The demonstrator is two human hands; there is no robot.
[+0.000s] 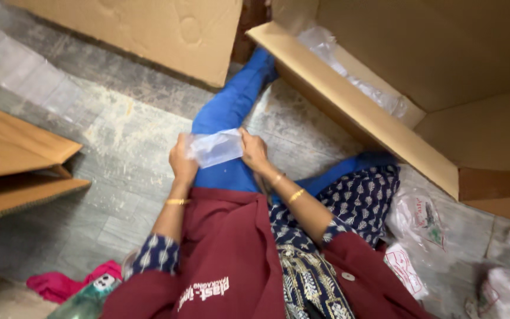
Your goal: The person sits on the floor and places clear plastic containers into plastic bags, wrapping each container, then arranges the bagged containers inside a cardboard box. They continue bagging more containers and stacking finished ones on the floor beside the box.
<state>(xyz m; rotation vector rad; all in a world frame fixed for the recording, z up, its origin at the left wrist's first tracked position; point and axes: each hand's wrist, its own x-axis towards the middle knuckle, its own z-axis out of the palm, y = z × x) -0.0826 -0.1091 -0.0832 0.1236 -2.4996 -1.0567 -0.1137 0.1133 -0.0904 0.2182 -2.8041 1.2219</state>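
Here, both hands pinch a small clear plastic pouch (215, 147) over the lap.

The left hand (182, 160) grips its left edge, fingers curled shut on it; the right hand (255, 152) pinches the right edge — the pouch stretched flat between them, above the blue-clad leg. To the right, a large open cardboard box (385, 112) holds clear bags; white printed plastic packets (411, 236) with red marks lie on the stone floor (119, 153) beside it.

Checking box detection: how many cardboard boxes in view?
3. One cardboard box stands at the top, left of centre; an open box lies on its side at right; a third box is at the left edge. More may sit off-frame.
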